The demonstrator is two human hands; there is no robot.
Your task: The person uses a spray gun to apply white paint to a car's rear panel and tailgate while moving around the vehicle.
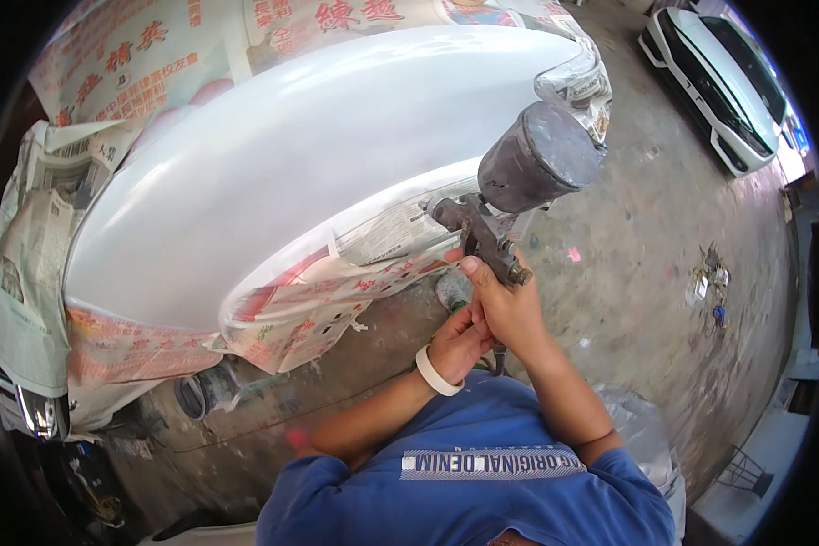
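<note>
My right hand (510,314) is wrapped round the handle of a dark, paint-stained spray gun (471,227), its thumb against the back of the body. A large grey cup (541,159) sits tilted on top of the gun. Just below, my left hand (462,348), with a white band on the wrist, has its fingers closed against the underside of the right hand; whatever they hold is hidden. The gun's nozzle points left toward a pale, whitish curved car panel (273,155). Newspaper masking (309,309) borders the panel along its wheel-arch edge.
More newspaper (45,255) covers the car at the left and top. A headlamp (44,411) shows at lower left. Beneath the arch lies a dark round container (196,393). Debris (712,273) lies on the stained concrete floor (646,300); a white car (719,82) is parked at far right.
</note>
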